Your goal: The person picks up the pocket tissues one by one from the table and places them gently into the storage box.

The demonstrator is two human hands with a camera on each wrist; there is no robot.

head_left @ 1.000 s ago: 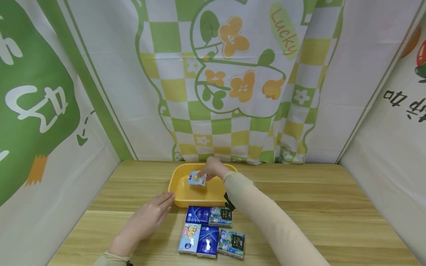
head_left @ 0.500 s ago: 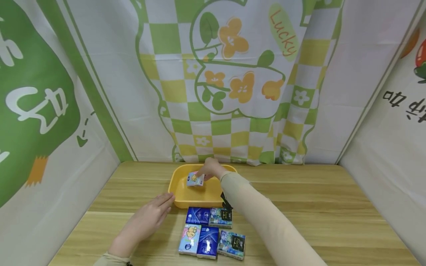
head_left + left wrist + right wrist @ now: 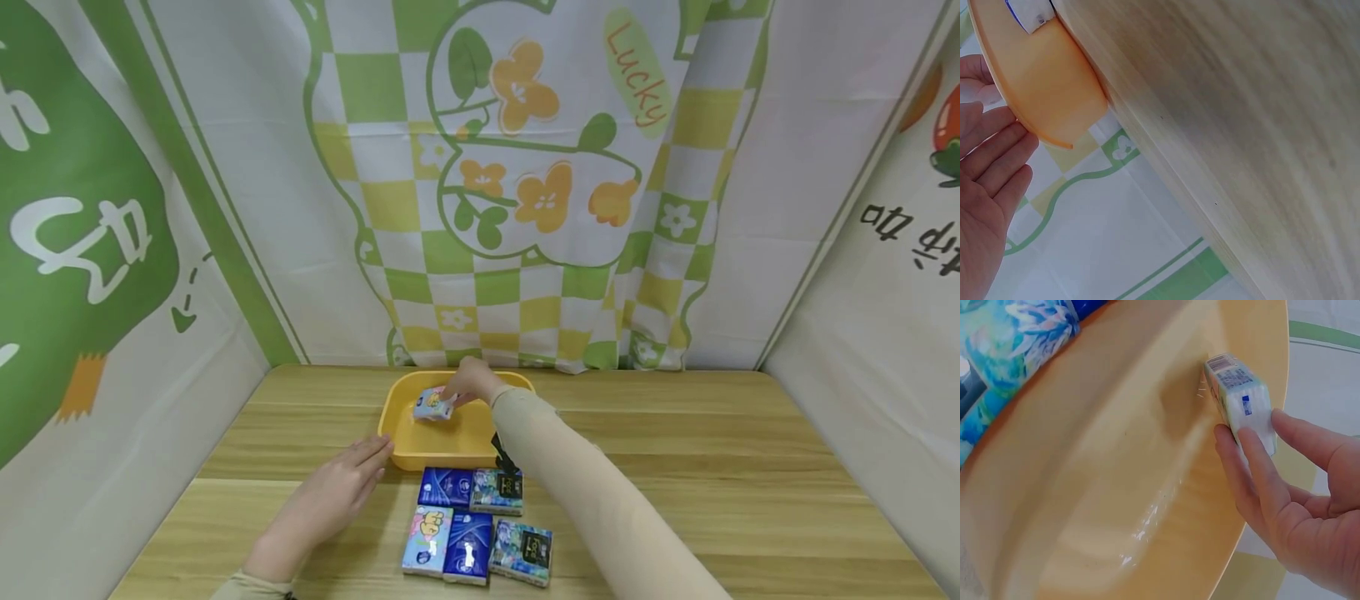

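Observation:
Inside the yellow plastic tray, a pink-and-blue cartoon tissue pack is between the thumb and fingers of my right hand. The right wrist view shows the hand pinching one end of the pack, which is tilted on edge. Whether the pack touches the tray's floor I cannot tell. My left hand lies on the table with straight fingertips at the tray's near left corner. In the left wrist view its fingers touch the outside of the rim.
Several tissue packs lie before the tray: two dark blue ones, two floral ones with black labels, and a pink-and-blue cartoon one. A patterned curtain hangs behind the wooden table.
My right hand has shifted slightly left inside the tray, carrying the cartoon tissue pack towards the tray's left side. The left hand and the packs on the table have stayed in place.

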